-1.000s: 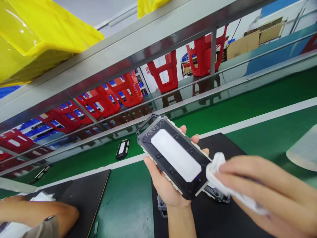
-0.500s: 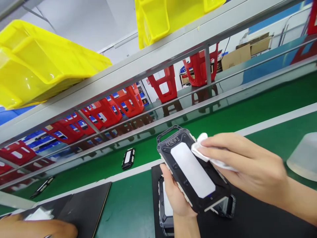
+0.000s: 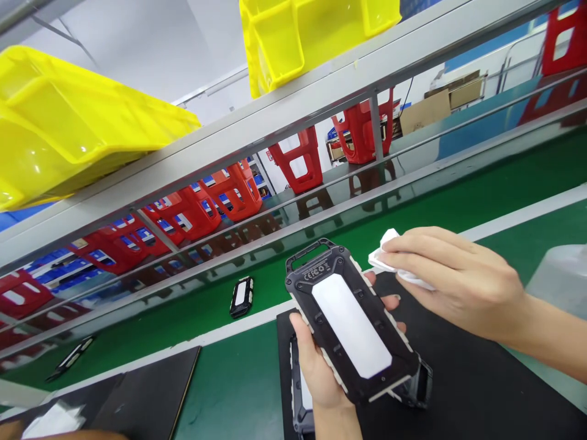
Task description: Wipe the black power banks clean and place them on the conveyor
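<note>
My left hand (image 3: 321, 373) grips a black power bank (image 3: 380, 318) by its long sides, thumb on the left edge and fingertips showing at the right. The power bank is tilted, with a long white panel, printed marks and a loop handle at its top end. Just right of it, my right hand (image 3: 463, 278) pinches a folded white cloth (image 3: 383, 253), which is apart from the power bank. Beneath the held one, a second power bank (image 3: 300, 397) lies partly hidden on a black mat (image 3: 468, 391). The handle end of another device (image 3: 419, 385) shows at the lower right.
Two more power banks, a nearer one (image 3: 241, 297) and a farther one (image 3: 71, 359), lie on the green belt (image 3: 183, 311). A black board with white cloths (image 3: 57, 421) is at lower left, beside another person's arm (image 3: 92, 435). Yellow bins (image 3: 82, 122) sit on the overhead rail. A translucent tub (image 3: 559, 281) stands right.
My right hand has drawn the cloth away from the power bank, up and to the right. My left hand's fingertips now show along its right edge. The other person's arm has dropped lower.
</note>
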{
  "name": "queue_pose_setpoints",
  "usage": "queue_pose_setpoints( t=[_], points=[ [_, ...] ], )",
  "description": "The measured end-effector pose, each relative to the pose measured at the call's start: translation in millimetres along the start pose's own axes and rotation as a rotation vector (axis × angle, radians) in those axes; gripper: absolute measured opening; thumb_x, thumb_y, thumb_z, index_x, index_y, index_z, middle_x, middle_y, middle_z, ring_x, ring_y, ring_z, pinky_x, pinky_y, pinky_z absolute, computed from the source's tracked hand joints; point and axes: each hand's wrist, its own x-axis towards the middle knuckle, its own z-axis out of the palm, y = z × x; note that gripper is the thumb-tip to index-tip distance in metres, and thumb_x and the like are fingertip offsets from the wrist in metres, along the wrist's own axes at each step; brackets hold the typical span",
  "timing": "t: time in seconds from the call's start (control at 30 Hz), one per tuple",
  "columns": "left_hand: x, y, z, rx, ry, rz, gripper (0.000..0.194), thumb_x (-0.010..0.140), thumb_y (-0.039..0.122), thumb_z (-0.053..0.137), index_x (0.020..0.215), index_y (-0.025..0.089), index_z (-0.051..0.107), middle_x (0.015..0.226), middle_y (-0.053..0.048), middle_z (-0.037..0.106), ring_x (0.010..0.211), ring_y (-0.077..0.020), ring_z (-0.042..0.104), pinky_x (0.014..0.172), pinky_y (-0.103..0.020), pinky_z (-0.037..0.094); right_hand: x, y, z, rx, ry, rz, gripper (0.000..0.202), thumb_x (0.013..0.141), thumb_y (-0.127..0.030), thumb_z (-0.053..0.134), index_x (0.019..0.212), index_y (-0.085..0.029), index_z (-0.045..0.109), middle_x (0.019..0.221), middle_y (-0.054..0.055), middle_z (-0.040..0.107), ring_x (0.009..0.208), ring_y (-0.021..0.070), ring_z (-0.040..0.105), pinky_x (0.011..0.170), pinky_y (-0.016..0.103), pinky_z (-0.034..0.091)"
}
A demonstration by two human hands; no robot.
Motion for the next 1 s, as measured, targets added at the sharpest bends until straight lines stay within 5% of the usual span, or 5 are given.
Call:
queue_pose_setpoints(
  t=[0.23, 0.43, 0.63, 0.77, 1.0],
  points=[
    [0.1, -0.2, 3.0, -0.022, 0.067, 0.069, 0.082, 0.085, 0.069, 0.009, 0.103, 0.02, 0.073, 0.099, -0.011, 0.072, 0.105, -0.024, 0.062, 0.104, -0.035, 0.036, 1.1, -0.8, 7.2, 0.169, -0.013, -0.161, 0.019, 0.089, -0.003, 0.043, 0.098, -0.008, 0.059, 0.087, 0.013, 0.068, 0.088, 0.0223, 0.063, 0.077, 0.035, 0.057],
    [0.8, -1.6, -5.7, 0.038, -0.024, 0.014, 0.083, 0.075, 0.077, 0.032, 0.118, 0.014, 0.064, 0.104, -0.013, 0.071, 0.087, -0.0243, 0.068, 0.084, -0.034, 0.051, -3.2, 10.2, 8.4, 0.027, 0.035, 0.07, 0.023, 0.078, 0.006, 0.056, 0.088, -0.014, 0.061, 0.082, 0.01, 0.068, 0.078, 0.021, 0.064, 0.069, 0.033, 0.055],
    [0.9, -6.3, -0.7, 0.065, 0.17, 0.108, 0.045, 0.088, 0.053, 0.044, 0.102, 0.02, 0.072, 0.111, -0.007, 0.07, 0.116, -0.0234, 0.057, 0.108, -0.036, 0.036, 26.3, -16.4, 23.2, 0.216, 0.051, 0.101, 0.018, 0.085, 0.0, 0.051, 0.089, -0.014, 0.063, 0.088, 0.01, 0.07, 0.085, 0.0202, 0.065, 0.074, 0.033, 0.056],
    [4.2, -5.5, -3.3, 0.055, 0.24, 0.032, 0.066, 0.088, 0.063, 0.028, 0.105, 0.016, 0.07, 0.107, -0.01, 0.07, 0.119, -0.0225, 0.054, 0.106, -0.031, 0.037, 24.2, -41.4, 24.7, 0.35, 0.041, 0.006, 0.025, 0.091, -0.005, 0.041, 0.08, -0.01, 0.063, 0.074, 0.01, 0.069, 0.074, 0.0188, 0.065, 0.073, 0.031, 0.056],
    [10.2, -1.0, -12.6, -0.022, 0.28, 0.064, 0.076, 0.08, 0.074, 0.03, 0.107, 0.015, 0.069, 0.093, -0.011, 0.073, 0.088, -0.0247, 0.067, 0.088, -0.038, 0.05, -41.7, -73.3, -13.9, 0.693, -0.345, 0.161, 0.031, 0.093, -0.014, 0.035, 0.081, -0.021, 0.063, 0.066, 0.003, 0.063, 0.059, 0.0161, 0.06, 0.062, 0.025, 0.053]
  ],
)
